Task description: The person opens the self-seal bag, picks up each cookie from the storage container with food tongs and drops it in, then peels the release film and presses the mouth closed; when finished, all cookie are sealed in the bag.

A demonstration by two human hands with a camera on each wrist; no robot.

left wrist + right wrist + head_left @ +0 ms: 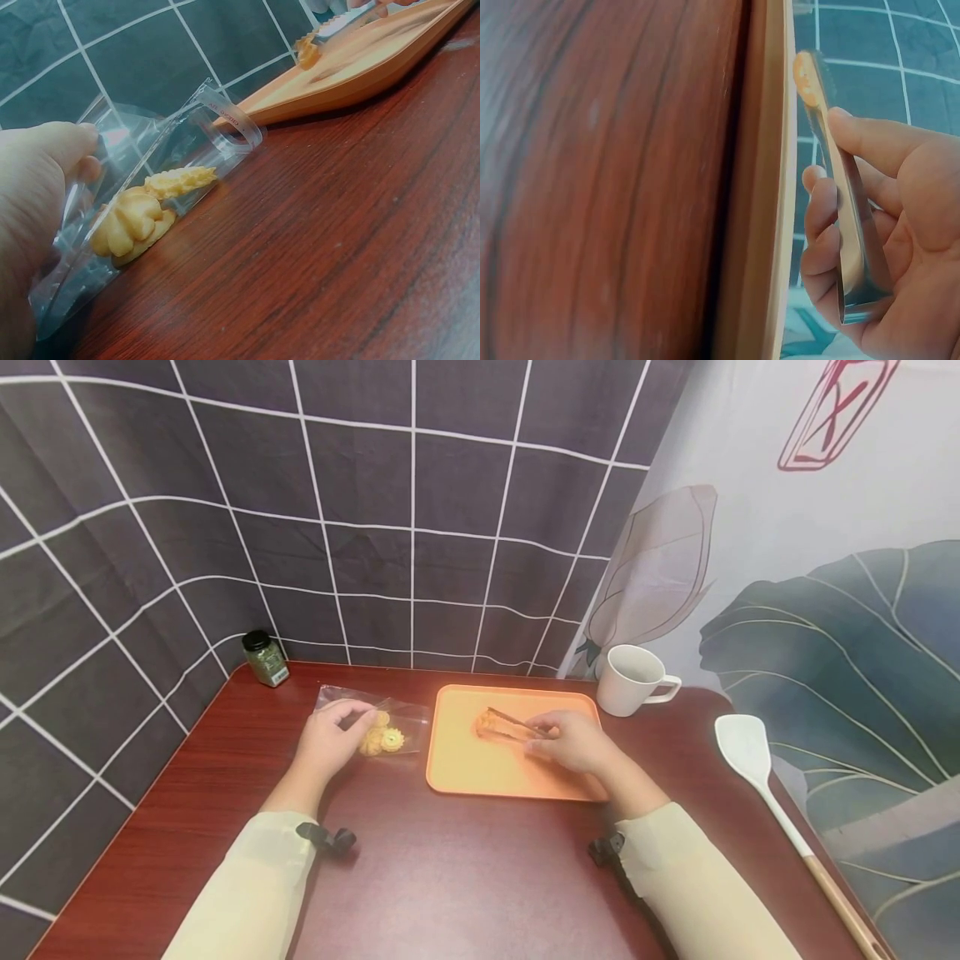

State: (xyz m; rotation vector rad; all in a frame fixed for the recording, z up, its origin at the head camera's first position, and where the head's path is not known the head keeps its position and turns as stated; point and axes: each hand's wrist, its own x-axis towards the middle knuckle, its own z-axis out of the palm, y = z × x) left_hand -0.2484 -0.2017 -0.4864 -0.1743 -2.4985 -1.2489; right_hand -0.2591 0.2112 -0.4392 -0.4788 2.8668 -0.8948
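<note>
My left hand grips the upper edge of a clear plastic bag lying on the table. Inside it are several yellow piped cookies, ridged like flowers in the left wrist view. With my right hand I hold metal food tongs over an orange tray. Their tips point left and have a yellow cookie between them, seen as a bright edge in the right wrist view. Thumb and fingers press on the two arms of the tongs.
A white mug stands behind the tray's right corner. Along the right table edge lies a white spatula with a wooden handle. At the back left stands a spice jar with a black lid. Behind the table hangs a grid-patterned curtain.
</note>
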